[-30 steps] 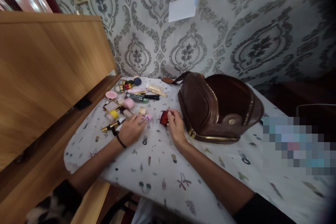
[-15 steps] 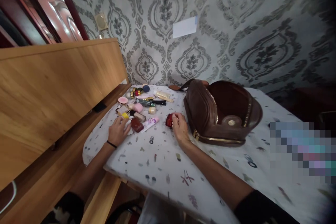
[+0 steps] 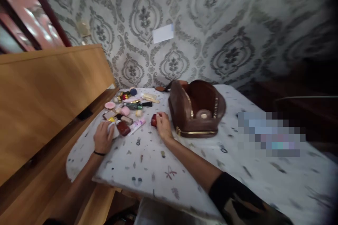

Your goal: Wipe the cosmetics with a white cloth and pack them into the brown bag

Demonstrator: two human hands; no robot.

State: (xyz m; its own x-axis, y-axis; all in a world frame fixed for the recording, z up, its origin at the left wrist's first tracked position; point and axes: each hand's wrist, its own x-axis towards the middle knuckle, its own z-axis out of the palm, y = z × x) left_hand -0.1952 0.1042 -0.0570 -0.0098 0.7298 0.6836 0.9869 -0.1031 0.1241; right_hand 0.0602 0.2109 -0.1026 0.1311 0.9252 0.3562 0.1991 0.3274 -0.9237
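Note:
My right hand (image 3: 164,126) is closed around a small dark-red bottle (image 3: 154,120) on the white patterned tablecloth, just left of the bag. The brown leather bag (image 3: 196,126) stands unzipped with its mouth facing me. At the near left of a group of cosmetics, my left hand (image 3: 102,139) has its fingers curled at a white, crumpled-looking item (image 3: 114,132), blurred and partly hidden. A brown-red bottle (image 3: 123,128) lies beside that item. Close by are a white and purple tube (image 3: 137,126) and a yellow piece (image 3: 111,119).
Behind the hands lie a pink round compact (image 3: 110,105), a dark green tube (image 3: 132,106), a cream tube (image 3: 148,96) and several small jars. A wooden panel (image 3: 52,88) borders the table on the left. Patterned wallpaper rises behind. A pixelated object (image 3: 271,135) lies at right.
The view has turned to the right, so everything sits further left in the picture. My right hand keeps the red bottle. More of the white item shows beside my left hand.

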